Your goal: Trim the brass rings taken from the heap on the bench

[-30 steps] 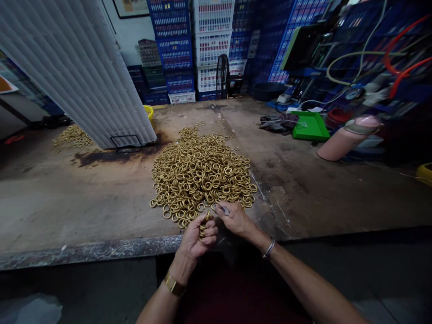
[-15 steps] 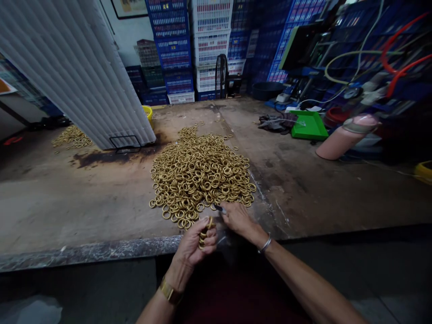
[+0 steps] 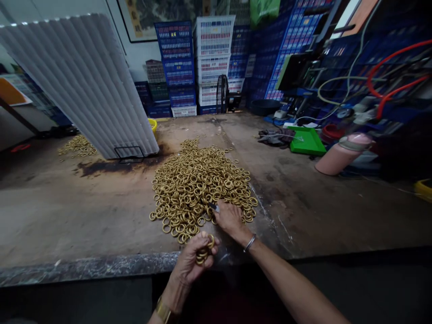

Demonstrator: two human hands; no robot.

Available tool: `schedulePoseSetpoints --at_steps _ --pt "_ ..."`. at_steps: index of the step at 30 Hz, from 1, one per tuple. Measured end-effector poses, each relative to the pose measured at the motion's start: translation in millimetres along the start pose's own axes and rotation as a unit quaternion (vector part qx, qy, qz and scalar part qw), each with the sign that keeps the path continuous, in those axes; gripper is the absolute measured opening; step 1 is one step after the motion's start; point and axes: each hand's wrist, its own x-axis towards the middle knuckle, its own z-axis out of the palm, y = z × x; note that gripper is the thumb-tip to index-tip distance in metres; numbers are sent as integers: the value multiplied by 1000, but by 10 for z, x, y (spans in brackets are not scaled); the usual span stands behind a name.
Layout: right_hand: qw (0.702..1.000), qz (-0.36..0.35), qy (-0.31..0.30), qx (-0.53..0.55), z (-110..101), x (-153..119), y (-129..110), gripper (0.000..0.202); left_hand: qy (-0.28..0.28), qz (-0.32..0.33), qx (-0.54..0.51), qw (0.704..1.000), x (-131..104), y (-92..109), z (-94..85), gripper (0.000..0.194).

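A heap of brass-coloured rings [image 3: 199, 180] spreads over the worktable in front of me. My left hand [image 3: 194, 258], at the table's front edge, is closed around several of these rings [image 3: 202, 255], which show between thumb and fingers. My right hand [image 3: 232, 218] reaches to the near right side of the heap. From its closed fingers sticks a small tool with a black tip and a pale grey part [image 3: 213, 206], pointing left over the rings. Most of that tool is hidden by the hand, so its kind cannot be told.
A tall white corrugated panel [image 3: 91, 90] leans in a black wire stand [image 3: 128, 153] at left, near another ring pile [image 3: 77, 146]. Toward the right are a green tray [image 3: 307, 141], a dark crumpled bundle [image 3: 275, 137] and a pink bottle [image 3: 342, 155]. Stacked crates [image 3: 178, 63] stand behind.
My view has tilted up. My right hand has moved forward and slightly left, farther over the heap with the black-tipped tool. My left hand's fingers have loosened a little around the rings.
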Motion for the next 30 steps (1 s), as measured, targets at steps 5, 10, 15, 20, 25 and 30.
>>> schedulePoseSetpoints --at_steps 5,10,15,20,25,30 --pt "1000 6 1 -5 33 62 -12 17 -31 4 32 999 41 14 -28 19" --pt "999 4 25 35 -7 27 119 17 1 -11 2 1000 66 30 -31 20" --pt "975 -29 37 215 -77 -15 306 18 81 14 -49 995 140 25 -5 22" --pt "873 0 -79 481 -113 -83 374 15 91 91 47 991 219 42 115 24" --pt "792 16 -172 586 -171 -207 351 12 126 165 195 959 266 48 200 33" --pt "751 40 -212 624 -197 -258 308 14 126 153 288 937 301 10 192 35"
